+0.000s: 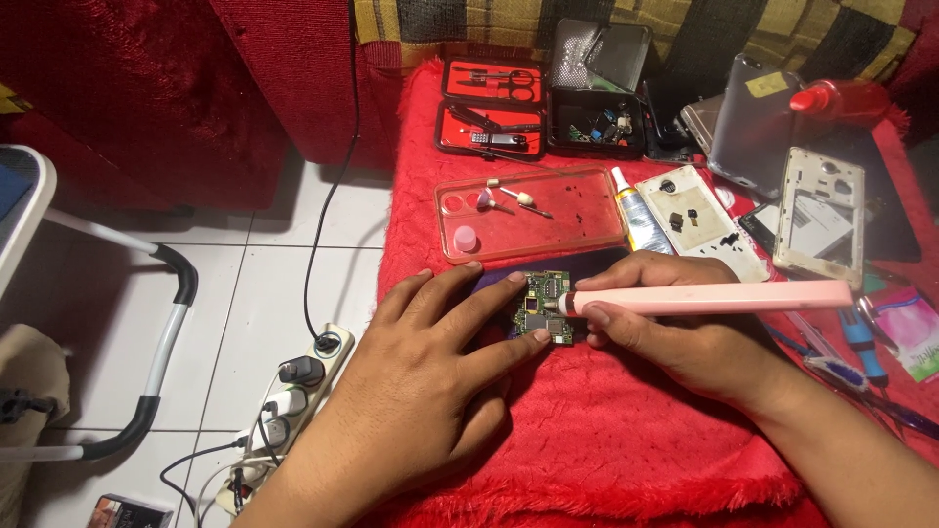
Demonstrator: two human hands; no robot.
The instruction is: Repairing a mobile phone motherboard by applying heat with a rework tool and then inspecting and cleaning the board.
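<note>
The left hand (435,337) lies flat with its fingers spread, 2 fingertips pinning the small green circuit board (544,306) against a dark purple mat (494,293) on the red fuzzy cloth (626,440) that covers the table. The right hand (675,328) is closed around a pink pen-shaped rotary tool (709,296), thumb and forefinger pinching it near the tip, and that tip touches the board's right edge.

To do this well, the board probably needs firm, even pressure from the left fingers so it cannot skate on the mat, with those fingertips kept away from the tool tip. Resting the right wrist on the cloth would likely steady the point; a light touch seems safer than force, since the components look tiny and close together.

Just behind the board sits a clear pink phone case (528,212) holding spare bits, with a tube of glue (638,213) beside it.
</note>
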